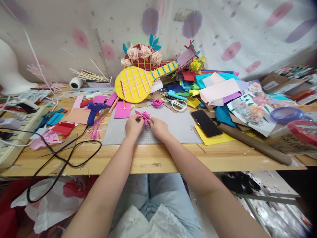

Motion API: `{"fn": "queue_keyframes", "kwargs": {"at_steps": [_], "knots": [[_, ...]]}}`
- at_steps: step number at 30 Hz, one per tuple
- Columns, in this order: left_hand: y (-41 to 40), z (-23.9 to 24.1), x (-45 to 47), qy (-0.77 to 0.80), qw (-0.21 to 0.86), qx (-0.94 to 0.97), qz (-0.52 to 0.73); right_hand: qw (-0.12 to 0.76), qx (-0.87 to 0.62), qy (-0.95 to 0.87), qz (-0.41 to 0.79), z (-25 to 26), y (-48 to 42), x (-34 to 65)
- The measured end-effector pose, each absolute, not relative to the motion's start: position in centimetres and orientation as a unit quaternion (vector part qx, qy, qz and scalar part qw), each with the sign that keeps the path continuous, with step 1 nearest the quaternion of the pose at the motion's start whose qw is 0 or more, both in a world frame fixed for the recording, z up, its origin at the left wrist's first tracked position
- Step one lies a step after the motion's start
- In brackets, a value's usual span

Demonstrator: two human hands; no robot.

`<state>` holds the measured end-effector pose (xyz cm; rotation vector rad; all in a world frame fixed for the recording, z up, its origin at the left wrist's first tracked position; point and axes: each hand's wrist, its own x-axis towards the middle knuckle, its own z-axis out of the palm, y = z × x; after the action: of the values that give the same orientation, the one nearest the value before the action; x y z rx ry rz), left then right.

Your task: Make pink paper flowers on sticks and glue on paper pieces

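Between my two hands is a magenta paper flower (145, 115), held just above the grey cutting mat (178, 129). My left hand (134, 126) pinches its left side, where a pointed strip of the paper sticks out. The fingers of my right hand (158, 127) close on its right side. Behind them on the mat lies a finished-looking magenta flower (158, 103). A magenta paper square (122, 110) rests at the mat's upper left. White-handled scissors (178, 105) lie at the mat's back edge.
Left of the mat stands a blue glue gun (94, 111) with a looping black cord (70, 158). A yellow paper lute (135, 84) leans at the back. To the right are a phone (206, 123), a wooden stick (255, 143) and stacked coloured paper (220, 92).
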<state>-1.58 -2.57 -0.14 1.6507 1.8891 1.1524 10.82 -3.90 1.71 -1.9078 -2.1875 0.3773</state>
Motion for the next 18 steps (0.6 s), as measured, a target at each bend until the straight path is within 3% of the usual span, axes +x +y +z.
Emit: {"fn": "queue_keyframes", "kwargs": {"at_steps": [6,18], "knots": [[-2.69,-0.10,-1.40,0.682,0.132,0.595,0.404,0.126,-0.640,-0.753,0.086,1.46,-4.13,10.31],[-2.53,-0.40,-1.74,0.675,0.144,0.602,0.402,0.115,-0.625,-0.770,0.056,1.33,-4.02,10.72]]}}
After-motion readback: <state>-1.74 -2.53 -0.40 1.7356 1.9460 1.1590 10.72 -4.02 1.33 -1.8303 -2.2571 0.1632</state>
